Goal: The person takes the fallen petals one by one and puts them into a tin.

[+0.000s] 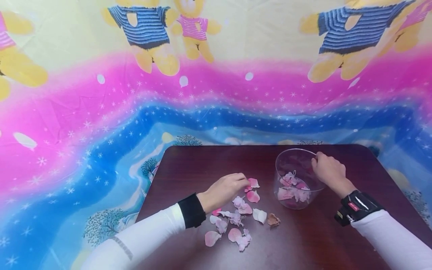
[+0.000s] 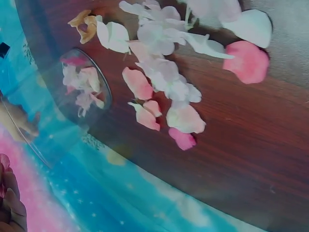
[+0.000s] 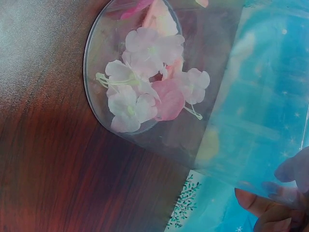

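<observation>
A clear cylindrical container (image 1: 282, 176) stands on the right part of the table, slightly tilted in view, with pale flowers (image 3: 130, 104) and pink petals (image 3: 169, 99) at its bottom. My right hand (image 1: 330, 170) grips its upper rim on the right side, thumb and fingers on either side of the wall. To the left, my left hand (image 1: 225, 191) is over the table with fingertips together; the left wrist view has a pink petal (image 2: 4, 163) pinched between them. Loose pink petals (image 1: 253, 196) and pale flower heads (image 1: 239, 202) lie under and beside this hand.
A white petal (image 1: 260, 216) and a crumpled brown petal (image 1: 273, 220) lie between the loose pile and the container. More petals (image 1: 212, 238) lie nearer the front of the dark wooden table (image 1: 189, 161). A printed cloth (image 1: 216, 86) hangs behind the table's far edge.
</observation>
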`<state>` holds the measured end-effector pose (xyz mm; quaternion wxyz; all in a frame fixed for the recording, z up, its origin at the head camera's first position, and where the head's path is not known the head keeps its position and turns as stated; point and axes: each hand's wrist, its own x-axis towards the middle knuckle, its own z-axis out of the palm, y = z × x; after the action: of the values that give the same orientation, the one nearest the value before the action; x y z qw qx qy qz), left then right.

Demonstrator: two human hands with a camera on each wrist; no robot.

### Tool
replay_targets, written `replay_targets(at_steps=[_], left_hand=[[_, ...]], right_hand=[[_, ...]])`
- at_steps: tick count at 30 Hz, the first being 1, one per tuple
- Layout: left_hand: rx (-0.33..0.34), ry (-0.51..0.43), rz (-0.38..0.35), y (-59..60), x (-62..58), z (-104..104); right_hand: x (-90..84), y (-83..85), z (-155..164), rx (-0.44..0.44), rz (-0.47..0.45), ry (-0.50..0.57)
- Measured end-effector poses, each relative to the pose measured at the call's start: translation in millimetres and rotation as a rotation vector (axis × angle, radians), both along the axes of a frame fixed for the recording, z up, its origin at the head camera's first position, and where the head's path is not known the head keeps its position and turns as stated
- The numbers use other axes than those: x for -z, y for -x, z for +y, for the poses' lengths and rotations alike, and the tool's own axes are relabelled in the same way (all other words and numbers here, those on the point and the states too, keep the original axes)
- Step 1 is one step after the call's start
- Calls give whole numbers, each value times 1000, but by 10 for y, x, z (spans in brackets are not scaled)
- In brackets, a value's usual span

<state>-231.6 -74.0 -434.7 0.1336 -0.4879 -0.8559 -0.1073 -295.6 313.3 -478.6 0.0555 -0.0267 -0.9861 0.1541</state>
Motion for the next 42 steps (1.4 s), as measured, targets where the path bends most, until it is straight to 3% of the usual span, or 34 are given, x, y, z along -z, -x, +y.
replay_targets(at_steps=[13,21,26,30,42], left_hand=[[77,42,-18,-13,-28,355],[92,83,-33,4,-68,536],[112,99,3,40,-84,650],[89,127,66,69,-91,767],[0,193,135,211,-191,1141]], right_hand=[[-14,-10,-10,1,-10,12],[-15,-14,-8,0,-14,9],[-6,-16,5,2,-14,7],[0,-13,7,1,-11,10],[-3,1,-6,8,-7,6]])
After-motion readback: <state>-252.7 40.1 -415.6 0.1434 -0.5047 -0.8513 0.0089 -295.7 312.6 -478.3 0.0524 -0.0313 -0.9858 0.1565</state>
